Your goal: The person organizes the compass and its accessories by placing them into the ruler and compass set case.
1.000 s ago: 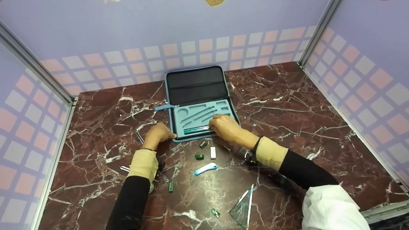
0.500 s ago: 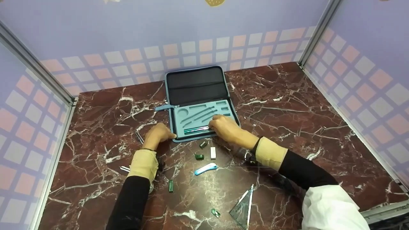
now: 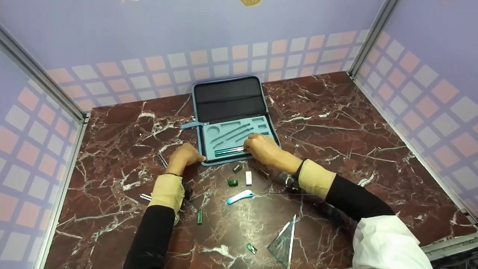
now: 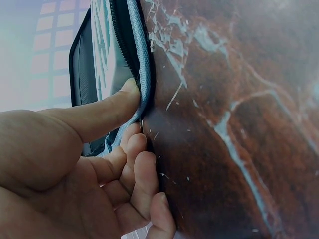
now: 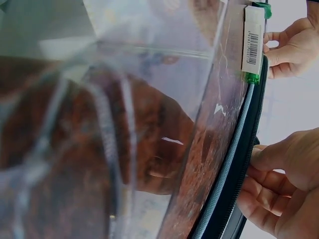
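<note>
Passage: wide stretch of table [image 3: 328,112] right of the case [image 3: 224,161]; gap above the case front, between left hand [image 3: 183,155] and right hand [image 3: 263,148]. Obstacles: raised lid [image 3: 228,101], blocks the rear; both hands, flank the near side; eraser [image 3: 248,178] and cutter [image 3: 240,197], lie low in front.

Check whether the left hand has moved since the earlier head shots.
No. Against the marble tabletop, the left hand shows no visible shift, still touching the blue case.

Head camera: high, well back, facing forward and down over bench [image 3: 328,123], case [image 3: 228,106] and wall [image 3: 186,30]. Left wrist camera: close on left hand [image 4: 94,169], tipped sideways. Right wrist camera: low, near bench, also sideways; shares left hand, right hand [image 5: 289,184] and case with head view.
</note>
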`<state>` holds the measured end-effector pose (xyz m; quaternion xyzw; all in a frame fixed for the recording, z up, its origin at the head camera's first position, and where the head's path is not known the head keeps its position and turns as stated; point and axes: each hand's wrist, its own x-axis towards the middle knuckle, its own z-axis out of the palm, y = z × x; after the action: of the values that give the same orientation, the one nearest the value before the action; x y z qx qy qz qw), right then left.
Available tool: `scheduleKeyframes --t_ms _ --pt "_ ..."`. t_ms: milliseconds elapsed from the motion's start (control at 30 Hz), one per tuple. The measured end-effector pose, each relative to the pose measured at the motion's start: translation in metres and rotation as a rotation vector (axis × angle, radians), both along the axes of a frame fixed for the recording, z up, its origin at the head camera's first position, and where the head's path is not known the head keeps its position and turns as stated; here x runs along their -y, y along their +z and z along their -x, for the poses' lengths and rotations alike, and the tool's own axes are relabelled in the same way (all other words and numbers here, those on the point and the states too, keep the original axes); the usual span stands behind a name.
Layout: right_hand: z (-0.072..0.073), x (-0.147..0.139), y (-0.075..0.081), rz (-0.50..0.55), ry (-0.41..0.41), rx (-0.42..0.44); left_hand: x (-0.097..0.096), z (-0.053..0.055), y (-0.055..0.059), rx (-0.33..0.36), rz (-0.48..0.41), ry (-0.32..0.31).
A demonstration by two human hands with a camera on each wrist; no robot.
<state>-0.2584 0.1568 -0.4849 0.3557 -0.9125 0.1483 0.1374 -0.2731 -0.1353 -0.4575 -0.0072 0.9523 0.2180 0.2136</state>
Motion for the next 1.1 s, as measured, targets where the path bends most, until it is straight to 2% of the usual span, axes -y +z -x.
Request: scheduleKeyframes --t_ms 333,600,900,1100 --pt "-0.004 -0.008 0.005 0.035 -0.020 -0.004 0.000 -0.002 0.002 0.004 0.000 0.003" --pt "-0.012 -0.021 0.010 0.034 -0.031 -0.010 0.000 -0.002 0.001 0.006 -0.006 0.017" --pt "-0.033 -0.032 0.016 0.041 0.095 0.025 -0.001 -0.002 0.000 0.008 0.010 0.012" --pt "-0.046 -0.037 0.018 0.034 0.141 0.052 -0.001 -0.001 0.000 0.007 0.006 0.000"
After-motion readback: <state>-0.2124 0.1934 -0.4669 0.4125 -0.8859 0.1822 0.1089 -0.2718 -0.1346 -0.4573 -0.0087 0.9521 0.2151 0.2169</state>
